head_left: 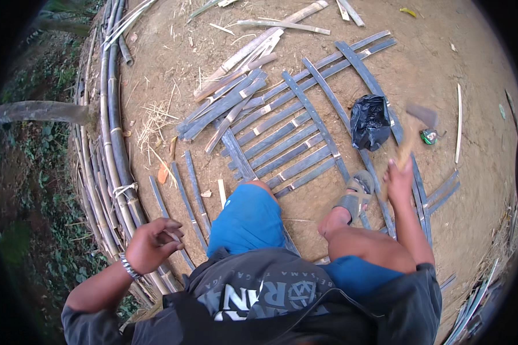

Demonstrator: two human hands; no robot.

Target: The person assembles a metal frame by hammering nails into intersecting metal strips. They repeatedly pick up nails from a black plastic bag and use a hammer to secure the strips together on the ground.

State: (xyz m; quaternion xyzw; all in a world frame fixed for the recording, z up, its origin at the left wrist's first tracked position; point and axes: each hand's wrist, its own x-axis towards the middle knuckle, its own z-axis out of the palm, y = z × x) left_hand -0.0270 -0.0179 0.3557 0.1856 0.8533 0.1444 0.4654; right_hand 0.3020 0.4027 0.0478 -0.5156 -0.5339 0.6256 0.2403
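Note:
My right hand (pixel 398 175) is wrapped round the wooden handle of a hammer (pixel 407 141), raised over the right side of the work. The hammer's head is smeared by motion. At the left, my left hand (pixel 152 244) is held up with its fingers curled and pinched together; whatever they hold is too small to name. A lattice of dark bamboo slats (pixel 290 146) lies on the ground ahead of my knees, its strips crossing long rails. An open black plastic bag (pixel 367 129) rests on the rails, left of the hammer.
A green tape measure (pixel 428 137) lies right of the bag. Split bamboo pieces (pixel 227 103) are heaped beyond the lattice, and loose strips (pixel 197 192) lie nearer my left. Long bamboo poles (pixel 114 138) line the left edge beside greenery. My sandalled foot (pixel 355 195) is between rails.

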